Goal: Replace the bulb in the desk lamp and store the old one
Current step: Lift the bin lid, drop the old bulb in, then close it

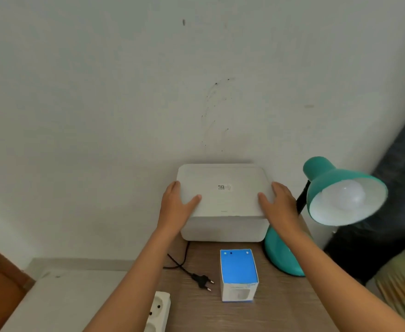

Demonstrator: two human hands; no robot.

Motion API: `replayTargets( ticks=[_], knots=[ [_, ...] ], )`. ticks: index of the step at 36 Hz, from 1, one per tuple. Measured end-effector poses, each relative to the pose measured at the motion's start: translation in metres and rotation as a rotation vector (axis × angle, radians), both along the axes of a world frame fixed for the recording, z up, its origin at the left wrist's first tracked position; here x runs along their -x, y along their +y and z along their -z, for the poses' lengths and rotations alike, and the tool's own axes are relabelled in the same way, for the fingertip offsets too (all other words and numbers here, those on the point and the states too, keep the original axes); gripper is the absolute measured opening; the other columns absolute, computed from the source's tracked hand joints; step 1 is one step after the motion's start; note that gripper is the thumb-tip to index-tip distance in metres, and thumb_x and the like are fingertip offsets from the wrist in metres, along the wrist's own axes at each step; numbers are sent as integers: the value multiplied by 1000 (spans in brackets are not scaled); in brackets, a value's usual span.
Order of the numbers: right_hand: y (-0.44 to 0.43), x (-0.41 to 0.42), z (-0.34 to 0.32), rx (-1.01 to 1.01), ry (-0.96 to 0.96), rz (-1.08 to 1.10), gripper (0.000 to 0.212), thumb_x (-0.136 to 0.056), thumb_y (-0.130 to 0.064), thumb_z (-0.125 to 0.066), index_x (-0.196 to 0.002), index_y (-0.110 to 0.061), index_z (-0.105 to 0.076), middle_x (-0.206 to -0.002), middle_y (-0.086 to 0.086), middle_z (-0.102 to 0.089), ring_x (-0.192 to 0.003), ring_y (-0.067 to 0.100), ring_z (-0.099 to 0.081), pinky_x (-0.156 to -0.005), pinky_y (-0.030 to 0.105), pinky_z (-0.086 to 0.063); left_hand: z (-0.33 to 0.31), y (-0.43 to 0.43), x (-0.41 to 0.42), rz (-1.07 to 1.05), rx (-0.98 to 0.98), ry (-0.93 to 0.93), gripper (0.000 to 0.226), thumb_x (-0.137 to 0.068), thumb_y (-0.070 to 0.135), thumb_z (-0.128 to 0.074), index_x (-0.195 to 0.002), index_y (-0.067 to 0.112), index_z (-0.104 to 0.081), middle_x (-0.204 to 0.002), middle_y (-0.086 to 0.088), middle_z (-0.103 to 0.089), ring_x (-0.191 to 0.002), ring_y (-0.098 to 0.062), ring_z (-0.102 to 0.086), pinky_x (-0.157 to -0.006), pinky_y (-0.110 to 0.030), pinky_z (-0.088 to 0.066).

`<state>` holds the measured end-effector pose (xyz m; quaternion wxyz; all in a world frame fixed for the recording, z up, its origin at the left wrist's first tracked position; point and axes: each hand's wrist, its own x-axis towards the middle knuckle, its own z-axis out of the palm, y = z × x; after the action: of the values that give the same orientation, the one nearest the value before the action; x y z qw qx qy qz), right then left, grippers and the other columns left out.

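Note:
A white plastic storage box with a lid stands on the wooden desk against the wall. My left hand grips the lid's left edge and my right hand grips its right edge, thumbs on top. To the right stands a teal desk lamp with a white bulb in its shade; its base sits behind my right forearm. A small bulb carton with a blue top stands in front of the storage box.
The lamp's black plug and cord lie unplugged on the desk, left of the carton. A white power strip hangs at the desk's left edge. A dark cloth-covered object fills the right side.

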<state>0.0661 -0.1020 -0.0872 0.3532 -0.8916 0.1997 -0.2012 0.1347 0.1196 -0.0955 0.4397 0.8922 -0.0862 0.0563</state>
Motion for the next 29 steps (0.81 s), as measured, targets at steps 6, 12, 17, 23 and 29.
replayTargets(
  ticks=[6, 12, 17, 23, 29],
  knots=[
    [-2, -9, 3, -18, -15, 23, 38, -92, -19, -51, -122, 4, -49, -131, 19, -50, -118, 31, -47, -86, 23, -30, 5, -4, -10, -6, 87, 39, 76, -88, 40, -61, -147, 7, -26, -154, -5, -25, -141, -19, -25, -115, -31, -22],
    [-3, -17, 4, -31, -25, 28, 42, -93, -22, -50, -127, 1, -46, -137, 17, -46, -123, 30, -44, -91, 24, -31, 1, -8, -19, -11, 110, 42, 68, -88, 33, -63, -142, 6, -33, -149, -7, -33, -135, -20, -33, -101, -19, -23],
    [-3, -19, 5, -47, -29, 38, 49, -93, -25, -49, -135, -2, -40, -143, 14, -40, -129, 28, -40, -103, 30, -32, -2, -10, -20, -19, 133, 44, 66, -87, 31, -65, -141, 8, -37, -146, -6, -37, -131, -19, -37, -95, -18, -25],
    [-3, -20, 5, -30, -4, 35, 43, -92, -25, -48, -127, 1, -45, -138, 15, -44, -123, 29, -45, -96, 31, -36, -2, -10, -18, -52, 197, 40, 67, -84, 28, -69, -140, 8, -38, -144, -6, -39, -129, -18, -39, -94, -19, -28],
    [-3, -24, 4, 9, -18, 28, 39, -91, -25, -48, -117, 4, -48, -131, 15, -48, -116, 30, -49, -86, 31, -39, 1, -7, -19, -75, 247, 33, 74, -84, 29, -69, -145, 8, -31, -151, -6, -32, -137, -19, -33, -109, -27, -27]
  ],
)
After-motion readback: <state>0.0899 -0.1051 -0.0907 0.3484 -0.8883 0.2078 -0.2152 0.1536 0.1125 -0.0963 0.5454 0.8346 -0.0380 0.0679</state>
